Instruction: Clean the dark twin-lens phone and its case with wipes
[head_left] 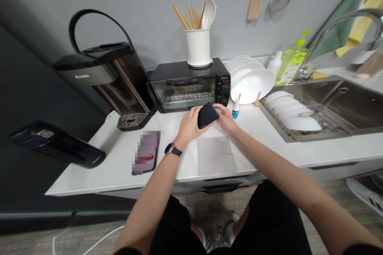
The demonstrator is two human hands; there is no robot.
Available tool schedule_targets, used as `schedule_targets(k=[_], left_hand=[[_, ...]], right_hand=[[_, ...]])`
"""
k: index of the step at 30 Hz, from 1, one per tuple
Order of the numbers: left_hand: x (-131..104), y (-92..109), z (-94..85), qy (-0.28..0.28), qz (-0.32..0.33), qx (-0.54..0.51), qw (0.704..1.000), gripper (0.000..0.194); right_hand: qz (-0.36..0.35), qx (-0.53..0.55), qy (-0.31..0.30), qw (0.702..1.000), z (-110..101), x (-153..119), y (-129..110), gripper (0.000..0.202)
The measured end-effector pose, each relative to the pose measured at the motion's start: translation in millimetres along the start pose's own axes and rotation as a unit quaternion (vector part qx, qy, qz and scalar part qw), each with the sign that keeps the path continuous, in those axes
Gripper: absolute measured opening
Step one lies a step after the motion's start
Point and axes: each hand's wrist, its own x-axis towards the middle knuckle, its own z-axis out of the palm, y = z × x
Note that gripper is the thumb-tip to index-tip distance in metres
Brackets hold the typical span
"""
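A: Any writing readable?

B: Just one: white brand lettering, looks like "Midea", at the top right of the toaster oven, above its knobs. The green soap bottle has a label, too small to read. The water dispenser has a small mark on its front, illegible.

A: And what you've got in hand?

B: A black case, flat, smooth, rounded corners, tilted w/ one corner up. Your left hand is closed round its left edge, your right hand pinches the right end. It's held above the white counter, right in front of the oven door.

A: Nearby?

B: A grey cloth lies flat just below your hands. A phone left of it, screen blurred. A small dropper bottle stands just right of your right hand.
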Motion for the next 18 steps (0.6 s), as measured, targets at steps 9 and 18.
schedule_targets(k=[9, 18], left_hand=[[-1.1, -0.1, 2.1, 0.024, -0.023, -0.042, 0.999, 0.087], [-1.9, -12.1, -1.8, 0.193, -0.05, -0.088, 0.976, 0.082]], right_hand=[[-0.039, -0.018, 0.008, 0.999, 2.1, 0.2, -0.2, 0.052], [-0.031, -0.049, 0.031, 0.998, -6.0, 3.5, 5.1, 0.043]])
